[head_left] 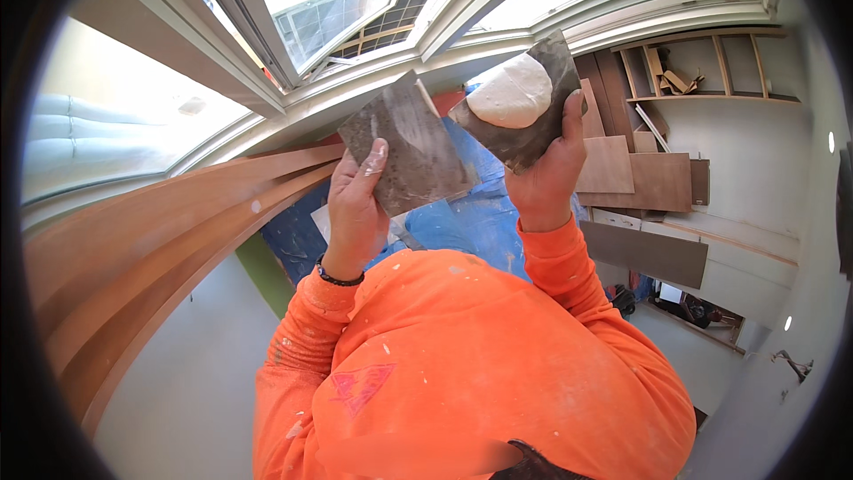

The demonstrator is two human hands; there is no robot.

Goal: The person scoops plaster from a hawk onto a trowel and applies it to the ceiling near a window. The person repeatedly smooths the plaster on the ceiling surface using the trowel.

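A: Head view. What's closest to the lens?
B: Wearer's orange sweatshirt (480,347), paint-flecked, filling the lower middle. Reddish mark on the chest. Both sleeves reach forward.
A: Hands?
B: Well apart from each other, each gripping its own piece. Left hand (353,204) clamped on a grey rectangular plate (410,153), thumb flat on the near face; pale streaks smeared across it. Dark beaded bracelet (340,275) at that wrist.
A: And the right?
B: Right hand (549,169) clamped on a second grey plate (526,147), thumb along its right side. Rounded mound of off-white paste (513,93) sits on that one, covering much of the face. Plates tilted, just beside one another, a slim gap between.
A: Surroundings?
B: Blue sheeting (440,229) below the hands. Long reddish-brown wooden boards (178,227) at left, bowed by the lens. Tilted window sash (333,22) ahead. At right, brown flat panels (662,182), overlapping; beyond them a shelf unit (724,65) with wood offcuts (680,82) inside.
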